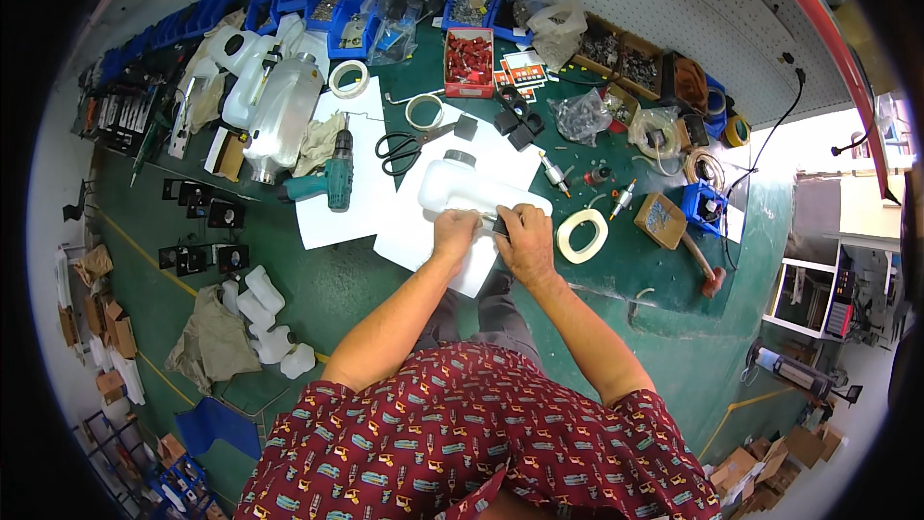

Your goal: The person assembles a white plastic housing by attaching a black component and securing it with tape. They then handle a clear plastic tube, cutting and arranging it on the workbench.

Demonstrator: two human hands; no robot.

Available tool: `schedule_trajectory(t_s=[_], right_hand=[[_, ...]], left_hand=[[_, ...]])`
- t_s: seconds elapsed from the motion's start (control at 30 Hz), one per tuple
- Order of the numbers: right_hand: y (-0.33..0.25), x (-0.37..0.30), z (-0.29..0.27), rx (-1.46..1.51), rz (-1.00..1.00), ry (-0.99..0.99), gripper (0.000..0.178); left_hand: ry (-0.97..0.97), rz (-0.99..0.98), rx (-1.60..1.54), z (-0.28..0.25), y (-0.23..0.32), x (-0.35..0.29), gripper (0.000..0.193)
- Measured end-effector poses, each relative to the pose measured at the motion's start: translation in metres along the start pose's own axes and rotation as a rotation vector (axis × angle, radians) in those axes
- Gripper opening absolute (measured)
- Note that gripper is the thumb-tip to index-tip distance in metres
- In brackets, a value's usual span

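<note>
Near the front of the green bench [654,281], one white tank [462,186] with one dark cap [460,158] sits on one of two big white sheets [402,231], and two bare hands are on its near side. The right hand [527,239] has its fingers closed on one small dark thing [500,225], can't tell what it is. The left hand [457,234] is curled up at the tank's near edge, fingertips bunched; can't tell if they're pinching anything.

Around that: one pair of scissors [421,139] just left of the tank, one teal drill [339,174] further left, three pale tape rolls [564,237] (two behind, one off to the right), one red box [469,91] full of red bits, and one hammer [710,275] way over on the right.
</note>
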State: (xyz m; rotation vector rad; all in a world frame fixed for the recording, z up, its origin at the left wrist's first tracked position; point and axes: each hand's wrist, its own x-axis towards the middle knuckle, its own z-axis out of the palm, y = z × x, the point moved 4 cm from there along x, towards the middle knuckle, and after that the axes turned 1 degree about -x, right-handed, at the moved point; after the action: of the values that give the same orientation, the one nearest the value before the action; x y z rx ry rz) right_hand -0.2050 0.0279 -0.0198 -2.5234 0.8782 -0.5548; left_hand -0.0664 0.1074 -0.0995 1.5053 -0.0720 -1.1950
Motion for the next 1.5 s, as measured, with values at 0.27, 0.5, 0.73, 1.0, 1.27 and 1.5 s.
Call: schedule_trajectory(t_s=[0.27,0.5,0.73,1.0,1.27,1.5], right_hand=[[-0.002,0.011,0.017,0.129,0.146,0.068,0.019],[-0.004,0.017,0.02,0.116,0.168,0.088,0.014],[0.003,0.015,0.024,0.166,0.173,0.073,0.014],[-0.001,0.017,0.025,0.167,0.147,0.042,0.015],[0.001,0.016,0.025,0.163,0.187,-0.011,0.017],[0.006,0.016,0.026,0.151,0.148,0.003,0.016]], left_hand=[[0.03,0.054,0.026,-0.001,-0.002,0.002,0.023],[-0.166,-0.131,0.052,-0.013,0.002,-0.004,0.017],[0.13,0.697,0.818,-0.102,0.059,0.016,0.013],[0.257,0.681,1.428,-0.118,0.105,0.14,0.024],[0.02,0.557,1.76,-0.094,0.115,0.149,0.02],[0.048,0.376,1.731,-0.098,0.122,0.144,0.03]])
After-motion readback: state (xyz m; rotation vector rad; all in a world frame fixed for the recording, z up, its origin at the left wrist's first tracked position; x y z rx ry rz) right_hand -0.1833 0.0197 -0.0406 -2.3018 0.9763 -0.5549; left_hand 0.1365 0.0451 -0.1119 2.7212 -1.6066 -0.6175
